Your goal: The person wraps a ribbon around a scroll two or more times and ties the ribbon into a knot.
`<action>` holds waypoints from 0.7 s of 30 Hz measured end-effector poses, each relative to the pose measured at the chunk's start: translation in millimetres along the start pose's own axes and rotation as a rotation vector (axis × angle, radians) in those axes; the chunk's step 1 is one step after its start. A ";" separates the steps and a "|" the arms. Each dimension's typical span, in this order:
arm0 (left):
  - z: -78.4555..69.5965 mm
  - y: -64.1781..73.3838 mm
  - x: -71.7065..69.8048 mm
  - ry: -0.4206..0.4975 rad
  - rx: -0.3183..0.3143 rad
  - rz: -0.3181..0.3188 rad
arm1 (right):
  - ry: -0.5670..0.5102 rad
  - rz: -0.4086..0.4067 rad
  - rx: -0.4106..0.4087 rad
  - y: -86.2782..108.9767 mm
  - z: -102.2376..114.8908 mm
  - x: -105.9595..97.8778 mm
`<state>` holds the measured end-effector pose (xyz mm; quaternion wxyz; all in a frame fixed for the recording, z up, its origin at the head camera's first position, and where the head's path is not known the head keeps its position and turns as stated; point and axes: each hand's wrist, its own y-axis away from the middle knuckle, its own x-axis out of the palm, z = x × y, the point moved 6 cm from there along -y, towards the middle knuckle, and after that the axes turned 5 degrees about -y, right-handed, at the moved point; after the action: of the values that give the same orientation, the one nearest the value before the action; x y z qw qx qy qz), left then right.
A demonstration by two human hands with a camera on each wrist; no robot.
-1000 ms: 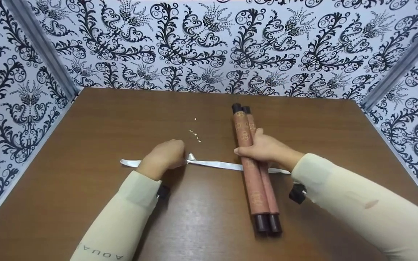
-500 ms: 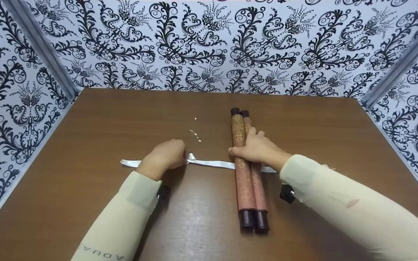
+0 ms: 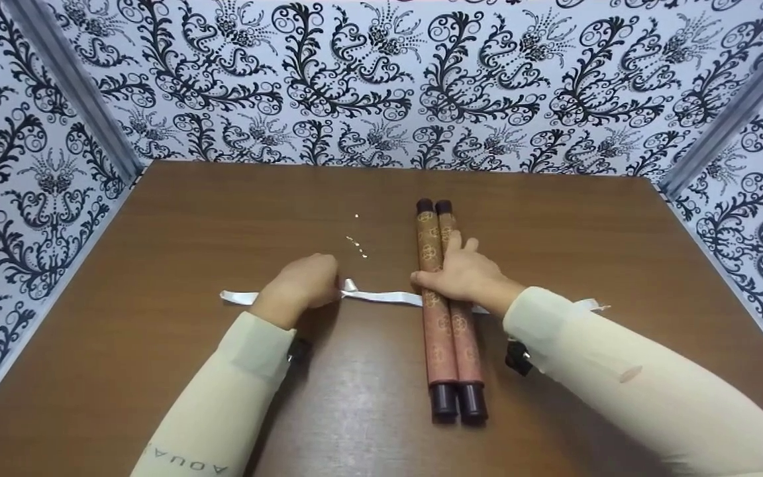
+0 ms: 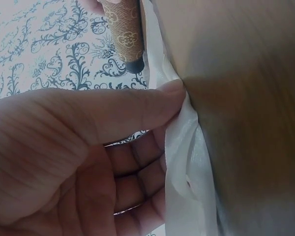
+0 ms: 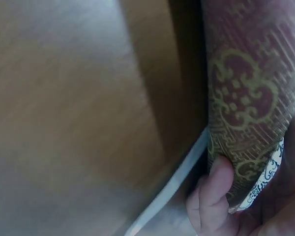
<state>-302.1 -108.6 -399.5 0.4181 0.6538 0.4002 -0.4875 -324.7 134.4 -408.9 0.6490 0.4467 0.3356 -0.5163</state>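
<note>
Two slim reddish-brown scroll rolls with gold emblems and dark end caps, the left roll (image 3: 440, 351) and the right roll (image 3: 466, 351), lie side by side on the table. My right hand (image 3: 467, 273) grips them near the middle, thumb over the left roll. Beneath them a white satin ribbon (image 3: 391, 297) runs crosswise, its far end (image 3: 590, 305) showing past the right sleeve. In the left wrist view, my left hand (image 4: 88, 147) pinches the ribbon (image 4: 191, 162) between thumb and fingers, where it is bunched. In the right wrist view, fingers (image 5: 214, 201) curl round a roll (image 5: 243, 93).
The brown wooden table (image 3: 222, 212) is bounded by walls (image 3: 381, 79) with black scrollwork on white. A few tiny shiny gold flecks (image 3: 357, 246) lie beyond the left hand. The ribbon's left end (image 3: 236, 298) lies flat past the left wrist.
My right hand has shifted the two rolls leftward along the ribbon and they now stand straighter and closer to parallel. More ribbon shows on the right. The left hand has stayed put.
</note>
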 end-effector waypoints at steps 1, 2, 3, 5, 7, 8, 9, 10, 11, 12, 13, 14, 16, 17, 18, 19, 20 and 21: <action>0.2 -0.2 0.3 -0.001 -0.002 0.000 | 0.000 -0.001 0.000 -0.1 -0.2 0.5; 0.5 -0.3 0.5 -0.002 -0.003 0.000 | 0.001 -0.002 0.001 -0.2 -0.5 1.0; 0.9 -0.5 0.8 -0.004 -0.004 -0.002 | 0.002 -0.004 0.002 -0.4 -0.8 1.4; 0.9 -0.5 1.0 -0.005 -0.005 -0.002 | 0.000 -0.006 0.004 -0.5 -1.3 2.1; 0.9 -0.2 1.0 -0.002 -0.008 0.004 | 0.001 -0.006 0.004 -0.2 -1.4 2.3; 1.0 0.0 1.0 0.000 -0.010 0.009 | -0.001 -0.005 0.002 0.1 -1.4 2.2; 0.9 0.2 0.9 0.002 -0.011 0.014 | -0.004 -0.003 -0.001 0.5 -1.5 2.0; 0.8 0.4 0.8 0.003 -0.012 0.019 | -0.009 0.002 -0.005 0.9 -1.5 1.8; 0.9 0.6 0.6 0.005 -0.011 0.022 | -0.014 0.006 -0.008 1.3 -1.8 1.3; 1.0 0.7 0.4 0.007 -0.011 0.024 | -0.018 0.011 -0.014 1.7 -2.3 0.5; 0.9 0.8 0.3 0.009 -0.010 0.026 | -0.021 0.019 -0.021 1.9 -3.0 -0.3; 0.7 0.8 0.0 0.008 -0.006 0.022 | -0.029 0.027 -0.029 1.9 -4.1 -1.3; 0.7 0.8 -0.4 0.007 -0.005 0.015 | -0.046 0.041 -0.050 2.2 -6.8 -3.6; 0.6 0.7 -0.5 0.008 -0.005 0.013 | -0.049 0.045 -0.063 2.3 -8.6 -4.7; 0.5 0.7 -0.3 0.007 -0.006 0.013 | -0.053 0.047 -0.077 2.6 -10.4 -5.7; 0.5 0.6 0.0 0.005 -0.008 0.012 | -0.055 0.046 -0.090 3.0 -12.5 -6.6; 0.3 0.6 0.2 0.003 -0.008 0.011 | -0.057 0.040 -0.100 3.5 -15.2 -7.4; 0.1 0.5 0.4 0.000 -0.008 0.009 | -0.053 0.033 -0.112 4.1 -18.0 -8.1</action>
<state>-301.5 -108.9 -399.9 0.4227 0.6539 0.3991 -0.4841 -322.2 154.3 -407.4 0.6900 0.4015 0.3391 -0.4977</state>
